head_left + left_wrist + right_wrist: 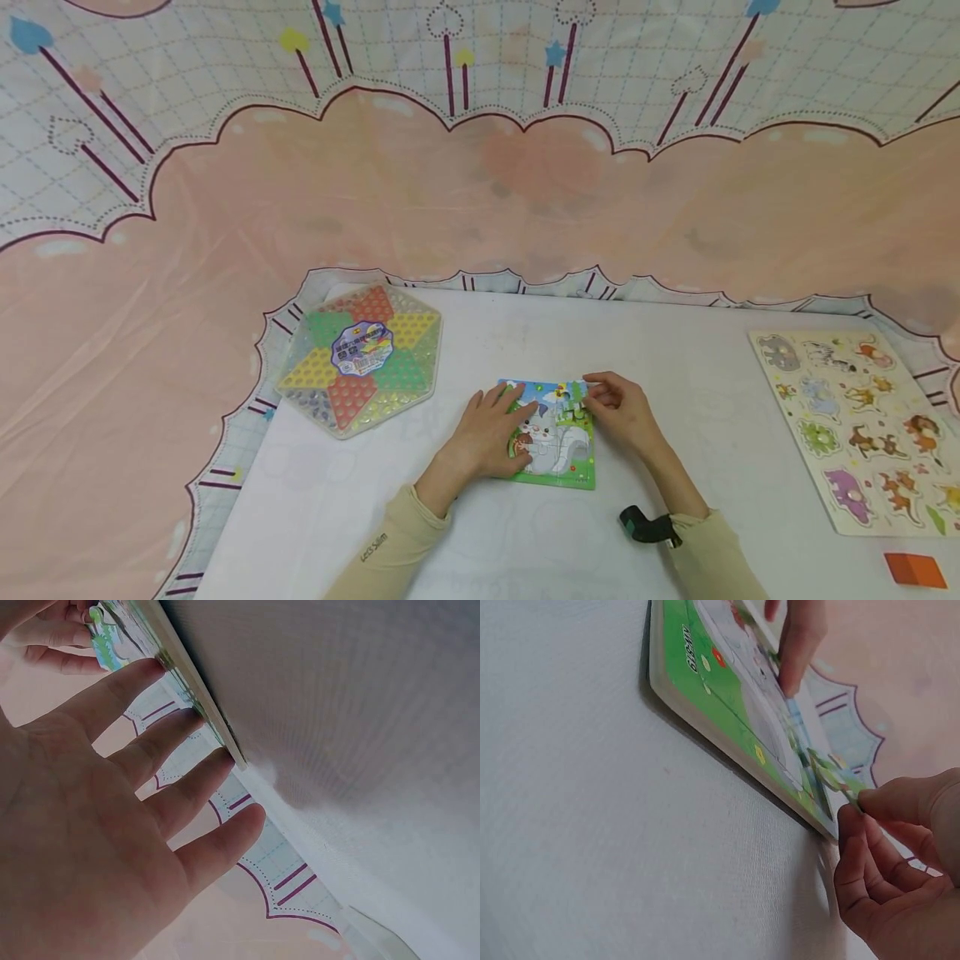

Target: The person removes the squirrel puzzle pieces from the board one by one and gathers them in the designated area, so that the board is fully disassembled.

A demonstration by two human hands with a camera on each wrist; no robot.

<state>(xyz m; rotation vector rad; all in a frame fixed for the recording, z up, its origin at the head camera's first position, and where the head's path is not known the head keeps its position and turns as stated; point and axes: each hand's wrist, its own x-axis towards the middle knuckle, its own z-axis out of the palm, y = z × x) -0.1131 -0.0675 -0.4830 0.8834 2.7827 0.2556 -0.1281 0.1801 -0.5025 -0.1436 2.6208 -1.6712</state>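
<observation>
A small square jigsaw puzzle (558, 462) with a grey squirrel on a green and blue scene lies on the white table. My left hand (487, 429) rests across its left side with the fingers spread; in the left wrist view those fingers (176, 739) reach over the board's edge. At the upper right corner, my right hand (622, 410) pinches a puzzle piece (838, 777) between thumb and fingertips. This green-patterned piece is tilted, its lower end right at the board's surface. Part of the squirrel picture is hidden under the left hand.
Left of the puzzle is a hexagonal Chinese checkers set (405, 371) in clear packaging. On the right lies a wooden animal puzzle board (806, 392), with an orange block (915, 571) below it. Behind the white table (315, 508) hangs a pink patterned cloth (420, 217).
</observation>
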